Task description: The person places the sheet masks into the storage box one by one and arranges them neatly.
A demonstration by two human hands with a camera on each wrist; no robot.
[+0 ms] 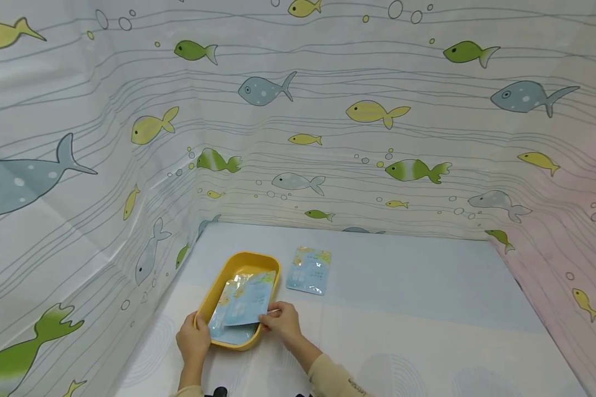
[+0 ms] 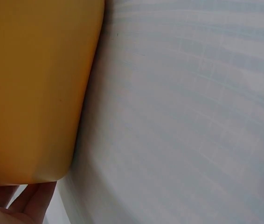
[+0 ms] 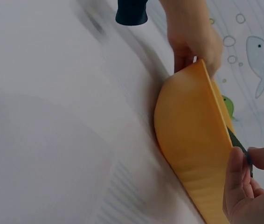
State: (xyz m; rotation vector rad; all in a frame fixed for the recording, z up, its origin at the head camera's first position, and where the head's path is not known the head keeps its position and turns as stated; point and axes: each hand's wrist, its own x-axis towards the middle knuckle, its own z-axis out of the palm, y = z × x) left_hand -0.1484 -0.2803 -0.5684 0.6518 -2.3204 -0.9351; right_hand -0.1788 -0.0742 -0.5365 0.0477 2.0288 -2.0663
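Note:
A yellow tray [image 1: 250,259] stands on the table, with light-blue flat sachets [image 1: 217,320] lying in it. My left hand [image 1: 193,339] grips the tray's near left rim, the thumb on the inside. Between thumb and fingers, my right hand [image 1: 283,322] pinches the near right corner of the top blue sachet [image 1: 250,303], which lies tilted over the others at the tray's right rim. The right wrist view shows this pinch at the edge of the tray's outer wall [image 3: 192,126]. How many sachets lie underneath is hidden.
Another blue sachet [image 1: 309,273] lies flat on the table just right of the tray. Fish-patterned sheeting [image 1: 328,165] rises behind and on both sides of the pale table surface [image 1: 402,298]. Dark objects [image 1: 221,392] show at the bottom edge of the head view.

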